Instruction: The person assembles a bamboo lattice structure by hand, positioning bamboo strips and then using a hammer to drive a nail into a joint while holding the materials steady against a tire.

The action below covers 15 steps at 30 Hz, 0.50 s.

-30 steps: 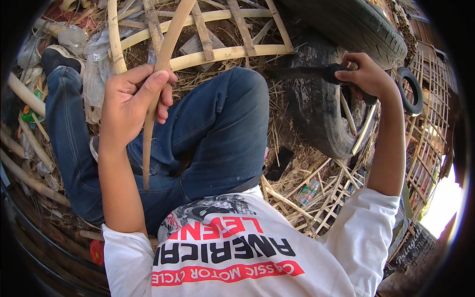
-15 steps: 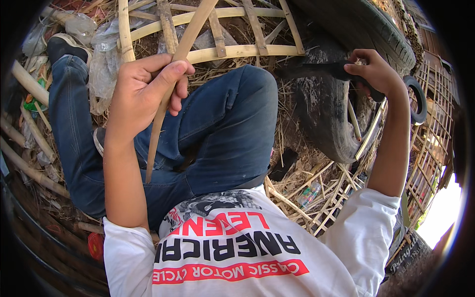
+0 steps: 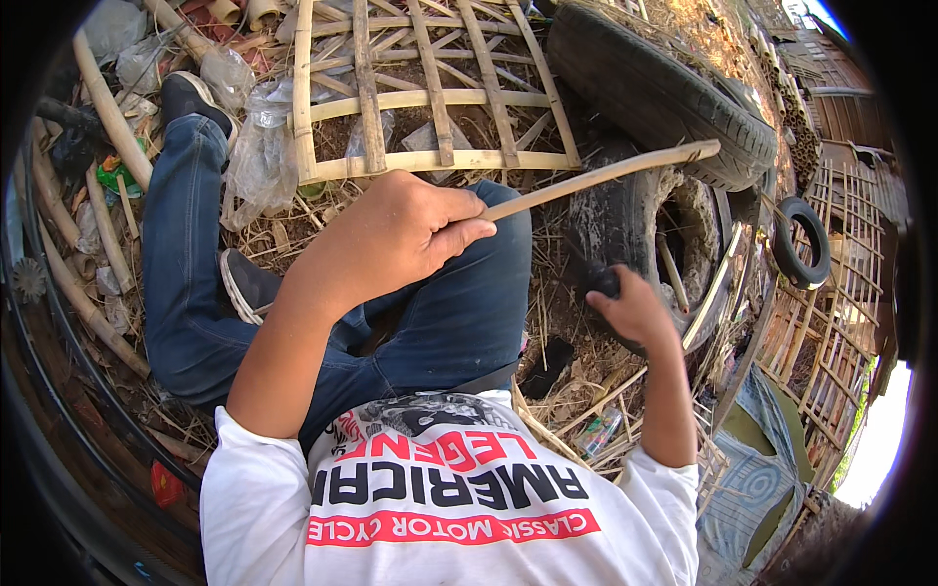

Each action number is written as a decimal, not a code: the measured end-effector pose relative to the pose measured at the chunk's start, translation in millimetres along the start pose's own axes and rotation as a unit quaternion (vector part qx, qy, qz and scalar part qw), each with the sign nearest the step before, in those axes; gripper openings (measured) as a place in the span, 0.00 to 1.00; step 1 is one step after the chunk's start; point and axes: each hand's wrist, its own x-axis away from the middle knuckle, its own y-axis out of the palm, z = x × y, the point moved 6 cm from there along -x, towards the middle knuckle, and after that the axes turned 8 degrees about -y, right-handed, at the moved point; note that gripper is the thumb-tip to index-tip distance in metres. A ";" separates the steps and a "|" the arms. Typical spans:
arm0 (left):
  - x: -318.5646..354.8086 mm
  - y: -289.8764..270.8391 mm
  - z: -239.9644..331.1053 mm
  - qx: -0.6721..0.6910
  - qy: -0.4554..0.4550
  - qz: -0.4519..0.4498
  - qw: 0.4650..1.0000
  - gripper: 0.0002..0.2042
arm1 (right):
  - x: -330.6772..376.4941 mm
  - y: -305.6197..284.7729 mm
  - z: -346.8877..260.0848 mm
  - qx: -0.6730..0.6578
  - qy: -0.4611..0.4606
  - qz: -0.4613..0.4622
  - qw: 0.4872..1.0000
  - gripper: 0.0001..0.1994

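My left hand (image 3: pixel 391 234) is closed over one end of a flat bamboo strip (image 3: pixel 606 180), which slants out to the right above my knee and over the near tyre. Lower and to the right, my right hand (image 3: pixel 637 308) is closed round the black handle (image 3: pixel 604 283) of a knife, beside that worn tyre (image 3: pixel 614 220). The knife's blade is hard to make out now. A bamboo lattice (image 3: pixel 479 159) of crossed slats lies beyond my bent leg, apart from both hands.
Another tyre (image 3: pixel 655 88) leans at the far right, and a smaller one (image 3: pixel 802 244) stands past it. Bamboo poles (image 3: pixel 112 117) and clear plastic bags (image 3: pixel 264 146) litter the left. At right is a bamboo rack (image 3: pixel 811 322); patterned blue cloth (image 3: pixel 757 469) lies nearer.
The bamboo strip has turned from nearly upright to pointing right as my left hand swung over. My right hand has come down and left with the knife, away from the upper right.
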 end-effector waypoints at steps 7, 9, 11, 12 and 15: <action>8.2 42.2 45.1 -0.108 0.049 -0.067 0.991 0.09 | 156.7 105.1 90.2 -0.529 0.072 0.187 0.825 0.19; 4.6 56.3 50.5 -0.117 0.038 -0.097 0.988 0.09 | 207.4 101.7 99.3 -0.579 0.082 0.247 0.772 0.19; -2.1 72.6 54.8 -0.132 0.047 -0.117 0.983 0.09 | 249.0 101.8 103.8 -0.615 0.105 0.303 0.721 0.20; -8.5 81.1 56.0 -0.140 0.052 -0.127 0.981 0.09 | 268.1 106.1 111.0 -0.619 0.125 0.343 0.696 0.20; -38.4 117.6 64.0 -0.182 0.058 -0.144 0.971 0.10 | 294.5 101.6 127.5 -0.555 0.085 0.499 0.660 0.23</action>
